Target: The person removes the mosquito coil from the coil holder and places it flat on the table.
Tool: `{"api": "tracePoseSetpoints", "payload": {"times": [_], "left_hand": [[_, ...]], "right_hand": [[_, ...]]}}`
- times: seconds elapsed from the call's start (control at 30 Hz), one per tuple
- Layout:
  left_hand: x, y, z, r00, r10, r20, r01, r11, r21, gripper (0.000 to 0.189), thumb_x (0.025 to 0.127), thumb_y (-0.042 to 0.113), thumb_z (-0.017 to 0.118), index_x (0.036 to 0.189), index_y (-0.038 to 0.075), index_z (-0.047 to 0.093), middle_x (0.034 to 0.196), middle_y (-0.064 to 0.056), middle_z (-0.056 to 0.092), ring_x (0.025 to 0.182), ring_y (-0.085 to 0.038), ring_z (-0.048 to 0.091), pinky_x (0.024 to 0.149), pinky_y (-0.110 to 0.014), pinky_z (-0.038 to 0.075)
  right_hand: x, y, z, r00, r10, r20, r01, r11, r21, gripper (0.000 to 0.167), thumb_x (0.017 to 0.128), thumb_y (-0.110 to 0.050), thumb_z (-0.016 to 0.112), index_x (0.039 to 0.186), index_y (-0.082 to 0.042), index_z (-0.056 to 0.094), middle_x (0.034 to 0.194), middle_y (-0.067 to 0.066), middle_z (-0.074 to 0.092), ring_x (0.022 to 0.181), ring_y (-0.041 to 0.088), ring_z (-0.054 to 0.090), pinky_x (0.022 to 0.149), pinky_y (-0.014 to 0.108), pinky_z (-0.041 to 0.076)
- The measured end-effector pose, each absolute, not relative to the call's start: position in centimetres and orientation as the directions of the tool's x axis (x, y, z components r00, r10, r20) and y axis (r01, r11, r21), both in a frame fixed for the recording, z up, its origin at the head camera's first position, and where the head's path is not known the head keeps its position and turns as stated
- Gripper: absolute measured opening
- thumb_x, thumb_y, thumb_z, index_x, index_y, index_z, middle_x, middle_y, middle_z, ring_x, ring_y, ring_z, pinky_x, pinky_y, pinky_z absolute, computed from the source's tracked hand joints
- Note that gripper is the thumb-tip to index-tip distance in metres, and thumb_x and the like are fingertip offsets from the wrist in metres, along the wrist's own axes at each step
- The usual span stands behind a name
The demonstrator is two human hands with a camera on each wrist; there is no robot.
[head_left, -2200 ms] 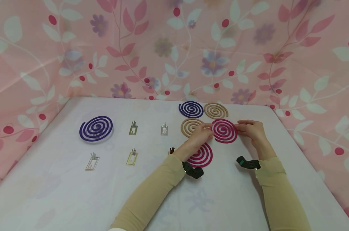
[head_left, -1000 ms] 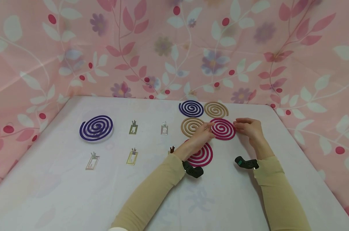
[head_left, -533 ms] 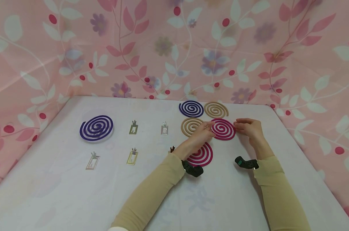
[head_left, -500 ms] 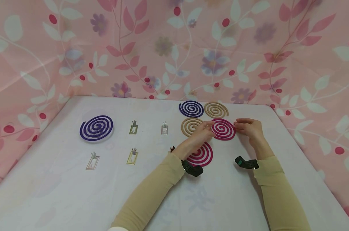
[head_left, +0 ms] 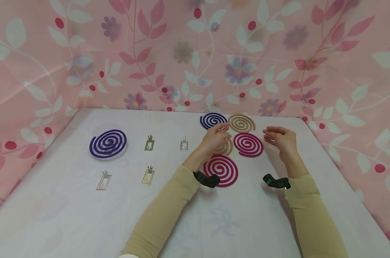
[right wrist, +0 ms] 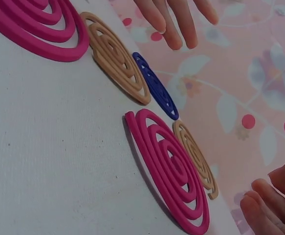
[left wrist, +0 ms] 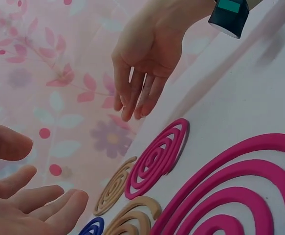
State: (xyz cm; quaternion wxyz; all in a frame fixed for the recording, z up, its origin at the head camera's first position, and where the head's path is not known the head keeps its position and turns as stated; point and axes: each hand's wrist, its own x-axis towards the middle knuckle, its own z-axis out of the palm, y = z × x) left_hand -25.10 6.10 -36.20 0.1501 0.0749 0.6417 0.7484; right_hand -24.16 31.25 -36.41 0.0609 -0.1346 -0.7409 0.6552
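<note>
Both hands are raised over the right part of the table, fingers relaxed, holding nothing. My left hand (head_left: 215, 139) overlaps a tan mosquito coil in the head view and partly covers it. To the right of a pink mosquito coil (head_left: 247, 144), my right hand (head_left: 282, 141) hovers apart from it. That pink coil lies flat, beside the tan one. Nearer to me is a second pink mosquito coil (head_left: 219, 168), its lower left edge behind the left wrist camera. At the back lie a dark blue coil (right wrist: 154, 85) and another tan coil (right wrist: 193, 154).
On the left, a blue coil (head_left: 108, 143) sits raised above the table over a small stand. Several small metal coil stands lie flat, among them a gold one (head_left: 147, 176), a silver one (head_left: 183, 144) and a left one (head_left: 103, 181). A floral curtain (head_left: 182, 53) rises behind the table.
The pink coil between the hands was lowered flat and shifted slightly left. Since then both hands have let go and lifted away, the left one moving left and back. The dark stand is now hidden.
</note>
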Motion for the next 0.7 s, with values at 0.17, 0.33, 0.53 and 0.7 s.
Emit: {"api": "tracePoseSetpoints", "payload": {"times": [0.17, 0.33, 0.53, 0.7], "left_hand": [[-25.4, 5.4, -35.4, -0.946, 0.322, -0.046, -0.092, -0.128, 0.988, 0.049, 0.095, 0.001, 0.057, 0.143, 0.004, 0.051, 0.150, -0.016, 0.050, 0.134, -0.030, 0.052, 0.111, -0.046, 0.044], [-25.4, 4.2, -34.2, -0.930, 0.368, -0.019, -0.065, -0.112, 0.992, 0.049, 0.098, 0.005, 0.056, 0.146, 0.004, 0.045, 0.152, -0.016, 0.046, 0.139, -0.029, 0.047, 0.111, -0.040, 0.044], [-24.9, 2.5, -33.5, -0.928, 0.372, -0.004, -0.029, -0.063, 0.998, 0.048, 0.100, 0.010, 0.057, 0.147, 0.007, 0.046, 0.151, -0.013, 0.049, 0.136, -0.026, 0.050, 0.110, -0.037, 0.046], [-24.1, 1.2, -33.7, -0.925, 0.379, 0.029, 0.024, -0.018, 1.000, 0.047, 0.101, 0.010, 0.056, 0.147, 0.006, 0.046, 0.149, -0.013, 0.051, 0.134, -0.026, 0.053, 0.109, -0.037, 0.046]], "right_hand": [[-23.9, 30.6, -35.8, -0.970, 0.238, -0.041, 0.052, 0.043, -0.998, 0.020, 0.096, -0.004, 0.063, 0.115, -0.002, 0.061, 0.086, -0.009, 0.073, 0.079, 0.005, 0.072, 0.078, 0.019, 0.058], [-23.9, 29.9, -35.2, -0.976, 0.217, -0.011, 0.022, 0.047, -0.999, 0.021, 0.096, -0.003, 0.063, 0.116, 0.000, 0.060, 0.086, -0.008, 0.074, 0.079, 0.007, 0.072, 0.078, 0.020, 0.058], [-23.7, 28.8, -34.8, -0.981, 0.195, 0.009, 0.015, 0.122, -0.992, 0.030, 0.097, -0.007, 0.063, 0.124, 0.004, 0.059, 0.090, -0.008, 0.073, 0.081, 0.006, 0.071, 0.080, 0.019, 0.056], [-23.0, 26.9, -33.9, -0.987, 0.149, 0.053, -0.014, 0.249, -0.968, 0.036, 0.097, -0.016, 0.066, 0.128, 0.002, 0.061, 0.100, -0.006, 0.071, 0.090, 0.005, 0.070, 0.083, 0.016, 0.056]]}}
